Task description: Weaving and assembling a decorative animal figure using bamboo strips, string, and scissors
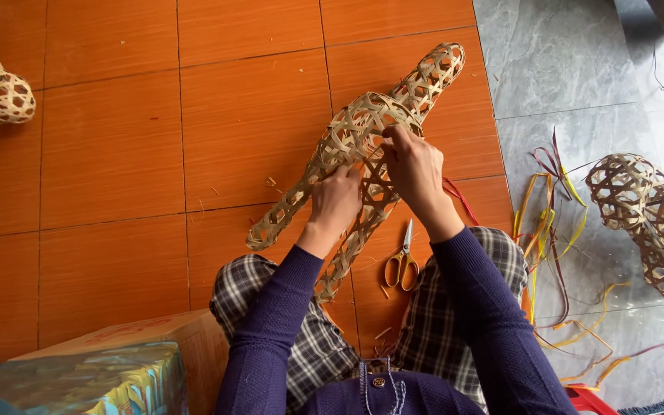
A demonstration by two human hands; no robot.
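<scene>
1. Head view: woven bamboo figure [363, 146], centre, on the orange tiled floor [109, 154].
2. Left hand [334, 201] and right hand [416, 170] both clamped on it.
3. Scissors [403, 261] at 6 o'clock of the figure.

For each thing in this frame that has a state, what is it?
Woven bamboo figure: unfinished, held in both hands.
Left hand: gripping the figure's middle.
Right hand: fingers pressed onto the weave.
Scissors: closed, lying on the floor.
Coloured strips: loose, scattered.
Woven basket shape: lying aside, untouched.
</scene>
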